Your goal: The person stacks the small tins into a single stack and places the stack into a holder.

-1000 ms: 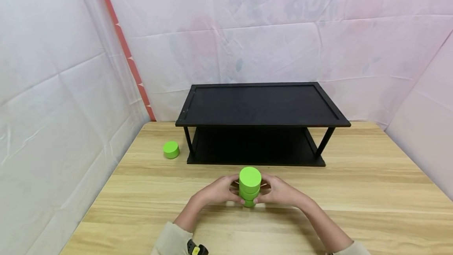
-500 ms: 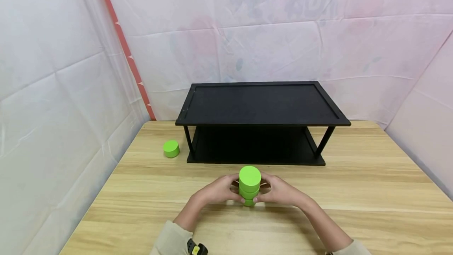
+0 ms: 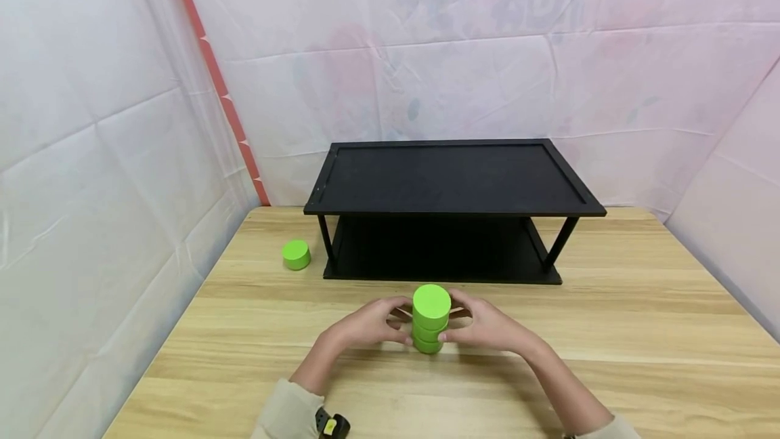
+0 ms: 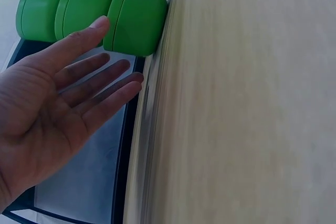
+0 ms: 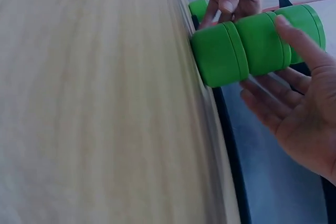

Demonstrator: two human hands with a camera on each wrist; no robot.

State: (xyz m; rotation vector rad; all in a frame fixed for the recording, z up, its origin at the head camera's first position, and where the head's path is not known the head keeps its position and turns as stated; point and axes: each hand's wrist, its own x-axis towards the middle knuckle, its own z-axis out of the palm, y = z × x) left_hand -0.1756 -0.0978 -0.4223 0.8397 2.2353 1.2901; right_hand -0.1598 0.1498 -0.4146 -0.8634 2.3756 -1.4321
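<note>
Three green round containers (image 3: 431,305), each with a lid-like seam near its top, stand stacked upright on the wooden table. To their left is my left hand (image 3: 367,324), fingers spread and straight. In the left wrist view this hand (image 4: 58,95) has its thumb overlapping the stack (image 4: 137,22) while the palm faces it. My right hand (image 3: 492,326) sits close at the other side. Its thumb (image 5: 300,38) overlaps the stack in the right wrist view, with loosely extended fingers behind it. A fourth-like single green container (image 3: 296,256) stands apart at the left.
A black two-tier rack (image 3: 453,178) stands just behind the stack, its lower shelf (image 3: 439,256) under the raised top. Pale sheets (image 3: 463,80) enclose the wooden table (image 3: 615,330) at the back and sides. A dark band (image 3: 332,423) is on my left wrist.
My left hand has drawn slightly away to the left from the stack. The right hand's thumb and fingers have loosened a little. The stack stays in place.
</note>
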